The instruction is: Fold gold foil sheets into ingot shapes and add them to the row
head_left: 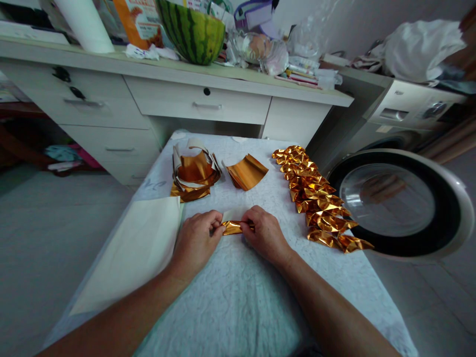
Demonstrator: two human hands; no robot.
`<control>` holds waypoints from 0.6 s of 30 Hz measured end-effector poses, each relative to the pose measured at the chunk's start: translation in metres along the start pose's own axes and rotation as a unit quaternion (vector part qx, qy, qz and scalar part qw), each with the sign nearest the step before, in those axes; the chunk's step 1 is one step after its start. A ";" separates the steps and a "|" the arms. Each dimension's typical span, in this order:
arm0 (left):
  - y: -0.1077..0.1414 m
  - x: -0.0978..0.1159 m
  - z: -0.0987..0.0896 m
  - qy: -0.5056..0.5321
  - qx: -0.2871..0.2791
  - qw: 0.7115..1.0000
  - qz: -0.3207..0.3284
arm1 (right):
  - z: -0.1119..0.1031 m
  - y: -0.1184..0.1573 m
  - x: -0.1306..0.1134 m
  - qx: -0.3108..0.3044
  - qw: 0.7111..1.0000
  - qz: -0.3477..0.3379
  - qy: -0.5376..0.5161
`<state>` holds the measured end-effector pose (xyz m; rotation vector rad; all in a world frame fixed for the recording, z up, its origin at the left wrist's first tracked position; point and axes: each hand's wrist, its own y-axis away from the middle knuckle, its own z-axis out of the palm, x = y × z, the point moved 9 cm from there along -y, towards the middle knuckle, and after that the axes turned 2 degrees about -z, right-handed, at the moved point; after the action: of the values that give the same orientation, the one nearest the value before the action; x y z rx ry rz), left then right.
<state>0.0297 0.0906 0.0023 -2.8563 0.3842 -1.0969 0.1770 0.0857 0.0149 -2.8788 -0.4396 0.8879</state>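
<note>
Between my two hands, on the cloth-covered table, lies a partly rolled sheet of gold foil paper. My left hand pinches its left end, and my right hand pinches the right end. A pale strip of the sheet shows behind the shiny gold fold. Just beyond my hands rests a small stack of curved gold foil sheets. To its left, more foil paper sits in a loose bundle with pale wrapping. Rows of folded gold foil pieces line the table's right side.
A large cream paper sheet covers the table's left edge. Behind the table stands a white drawer desk bearing half a watermelon, a paper roll and plastic bags. At right, a washing machine's round door hangs open near the table.
</note>
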 end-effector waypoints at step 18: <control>-0.002 -0.004 -0.003 0.005 0.021 1.000 -0.010 | 0.000 0.000 0.001 0.005 1.000 0.001 0.000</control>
<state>0.0259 0.0934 0.0022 -2.8252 0.3290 -1.1091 0.1779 0.0863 0.0145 -2.8712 -0.4306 0.8880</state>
